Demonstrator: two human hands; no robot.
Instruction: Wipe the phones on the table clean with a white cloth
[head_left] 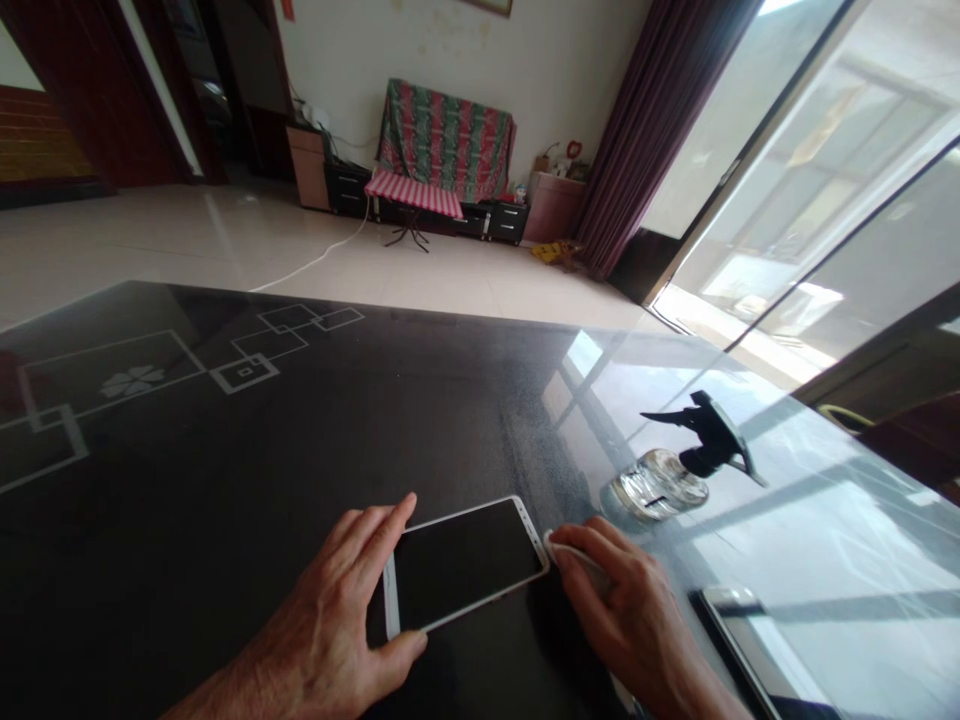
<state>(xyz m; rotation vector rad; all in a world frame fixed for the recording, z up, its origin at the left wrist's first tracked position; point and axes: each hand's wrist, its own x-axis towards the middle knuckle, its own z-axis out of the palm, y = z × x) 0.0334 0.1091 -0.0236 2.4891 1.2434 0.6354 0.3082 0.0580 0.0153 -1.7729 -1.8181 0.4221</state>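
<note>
A white-framed phone (469, 560) with a dark screen lies on the glossy black table (247, 470). My left hand (345, 600) holds its left end, the thumb at the near edge and the fingers at the far edge. Beside the phone's right end, my right hand (626, 600) is closed on a white cloth (581, 558), mostly hidden under the fingers. A clear spray bottle (660, 485) with a black trigger head stands beyond my right hand. Another phone (757, 640) lies to the right of that hand.
White square patterns and a flower mark the table's left part. Across the floor (465, 270) are a small pink-striped table (415, 193), a patterned cloth (450, 140) over something, and low cabinets. A purple curtain (656, 120) hangs beside glass doors on the right.
</note>
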